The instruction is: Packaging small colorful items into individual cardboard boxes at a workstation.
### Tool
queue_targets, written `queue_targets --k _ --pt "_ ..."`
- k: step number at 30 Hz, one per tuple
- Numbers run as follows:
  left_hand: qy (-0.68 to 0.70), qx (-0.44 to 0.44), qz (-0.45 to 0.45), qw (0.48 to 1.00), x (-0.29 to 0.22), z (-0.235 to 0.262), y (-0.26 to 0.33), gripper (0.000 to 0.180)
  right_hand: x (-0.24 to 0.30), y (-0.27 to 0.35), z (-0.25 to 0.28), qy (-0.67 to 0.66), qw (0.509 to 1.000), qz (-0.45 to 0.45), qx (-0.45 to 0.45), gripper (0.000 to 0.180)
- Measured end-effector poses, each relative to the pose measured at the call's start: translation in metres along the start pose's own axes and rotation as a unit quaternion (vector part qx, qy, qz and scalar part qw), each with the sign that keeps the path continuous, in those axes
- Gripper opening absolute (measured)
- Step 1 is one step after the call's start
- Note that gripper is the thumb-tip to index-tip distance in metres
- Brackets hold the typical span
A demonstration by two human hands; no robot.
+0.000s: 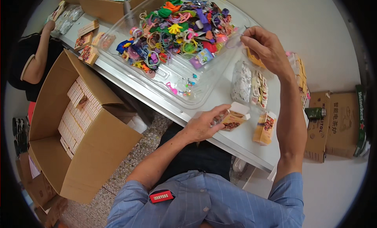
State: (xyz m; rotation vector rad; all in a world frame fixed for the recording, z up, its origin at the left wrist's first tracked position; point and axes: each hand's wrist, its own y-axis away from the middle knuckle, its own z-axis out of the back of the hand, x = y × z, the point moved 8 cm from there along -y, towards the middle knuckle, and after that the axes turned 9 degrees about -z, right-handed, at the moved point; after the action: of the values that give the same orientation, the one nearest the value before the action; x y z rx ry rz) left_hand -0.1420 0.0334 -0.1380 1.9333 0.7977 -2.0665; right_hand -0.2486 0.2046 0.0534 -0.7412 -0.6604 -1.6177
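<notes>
While my left hand (202, 126) pinches a small open box (234, 117) on the near counter (235, 143), my right hand (263, 47) pinches something tiny, too small to tell, by the far clear toy tray (172, 77).

Left hand (204, 124) curled low, right hand (264, 47) raised, fingertips pinched

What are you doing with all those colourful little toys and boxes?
A person sits at a white table. The left hand holds a small open carton, its flap up. The right hand is raised at the rim of a clear plastic tray heaped with colourful small toys. Another small carton stands nearby, and a big cardboard box beside the table holds rows of them. Another person's arm rests at the far end.
</notes>
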Motion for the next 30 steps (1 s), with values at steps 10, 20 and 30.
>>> queue_targets --k 10,20,30 --pt "-0.055 -0.047 -0.048 0.996 0.000 0.001 -0.001 0.069 -0.026 0.128 -0.001 -0.007 0.988 -0.135 0.075 0.010" --pt "-0.063 -0.046 -0.050 0.996 0.001 -0.001 0.002 0.070 -0.049 0.158 -0.040 0.105 0.987 -0.094 0.074 0.016" --pt "-0.058 -0.046 -0.049 0.996 -0.001 0.000 0.002 0.071 -0.025 0.164 -0.031 0.078 0.993 -0.075 0.039 0.018"
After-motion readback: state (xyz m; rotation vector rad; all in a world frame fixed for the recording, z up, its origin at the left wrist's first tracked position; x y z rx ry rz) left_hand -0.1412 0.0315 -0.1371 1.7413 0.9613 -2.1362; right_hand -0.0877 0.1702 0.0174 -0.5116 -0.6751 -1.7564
